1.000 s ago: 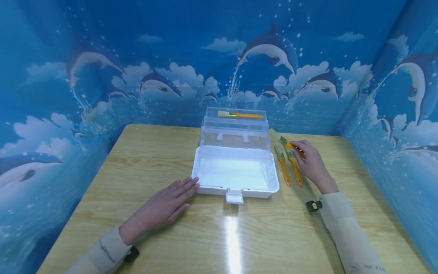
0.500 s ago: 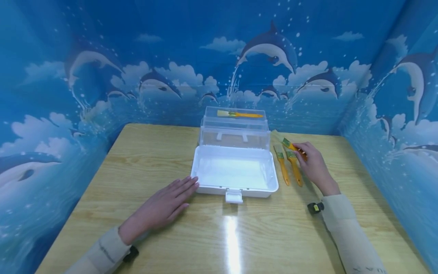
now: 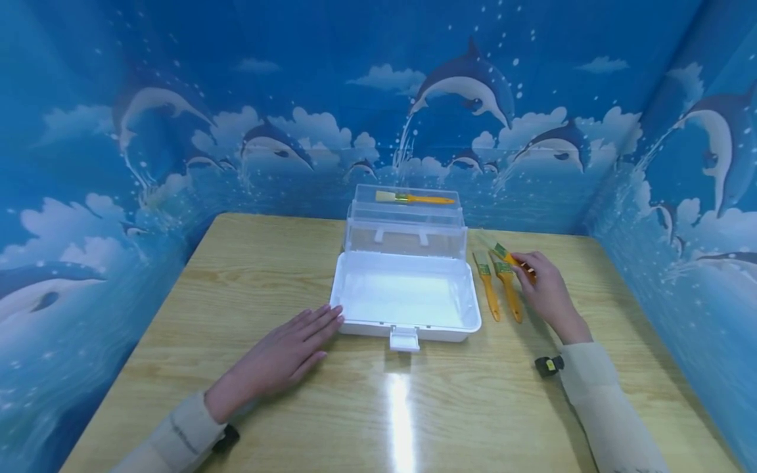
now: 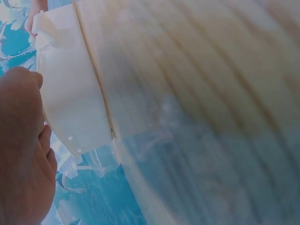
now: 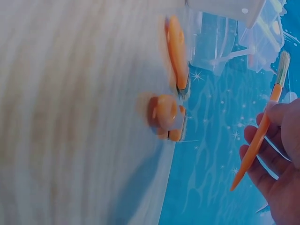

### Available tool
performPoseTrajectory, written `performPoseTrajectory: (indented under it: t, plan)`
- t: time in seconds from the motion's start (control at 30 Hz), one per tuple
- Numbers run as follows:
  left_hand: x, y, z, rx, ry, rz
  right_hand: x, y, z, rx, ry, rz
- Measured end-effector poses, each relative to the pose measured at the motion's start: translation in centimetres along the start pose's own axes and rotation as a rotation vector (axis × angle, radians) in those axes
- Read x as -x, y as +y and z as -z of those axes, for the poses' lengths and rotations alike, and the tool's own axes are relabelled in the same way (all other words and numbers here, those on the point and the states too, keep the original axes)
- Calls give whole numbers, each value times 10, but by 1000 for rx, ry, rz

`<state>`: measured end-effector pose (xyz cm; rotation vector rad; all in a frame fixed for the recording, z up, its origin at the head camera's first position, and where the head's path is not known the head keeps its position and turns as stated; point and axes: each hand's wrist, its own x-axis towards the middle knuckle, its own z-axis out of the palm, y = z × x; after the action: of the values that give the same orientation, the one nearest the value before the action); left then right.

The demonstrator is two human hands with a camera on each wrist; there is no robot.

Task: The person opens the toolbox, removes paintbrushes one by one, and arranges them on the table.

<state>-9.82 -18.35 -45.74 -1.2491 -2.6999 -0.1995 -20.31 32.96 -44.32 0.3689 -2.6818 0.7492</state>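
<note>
My right hand [image 3: 547, 286] holds a paintbrush [image 5: 254, 144] by its orange handle, pinched between thumb and fingers. The pale bristles point up and left, over the tabletop right of the box. Below that hand, two more orange-handled paintbrushes, one on the left [image 3: 491, 301] and one on the right [image 3: 511, 300], lie side by side. A white plastic box [image 3: 368, 326] stands with its clear lid [image 3: 408, 244] swung back; no objects show inside. Another paintbrush [image 3: 427, 199] lies across the lid's far part. My left hand [image 3: 275, 358], fingers straight, touches the box's front left corner.
The wooden table [image 3: 260, 263] meets a blue dolphin-print curtain [image 3: 296, 79] at the back and sides. At the box's front, a white latch [image 3: 405, 339] sticks out toward me. A bright reflection runs down the tabletop before it.
My right hand has drawn back slightly to the right and toward me, carrying the paintbrush away from the lid. My left hand and the box have stayed in place.
</note>
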Motion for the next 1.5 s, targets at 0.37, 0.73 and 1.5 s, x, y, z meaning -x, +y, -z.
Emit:
performPoseTrajectory:
  t: [0.37, 0.73, 1.5]
  plan:
    - [1, 0, 1, 6, -16, 14, 10, 11, 0, 12, 40, -4]
    - [1, 0, 0, 0, 7, 4, 14, 14, 5, 22, 53, -39]
    - [0, 1, 2, 24, -38, 23, 21, 28, 16, 60, -12, -112]
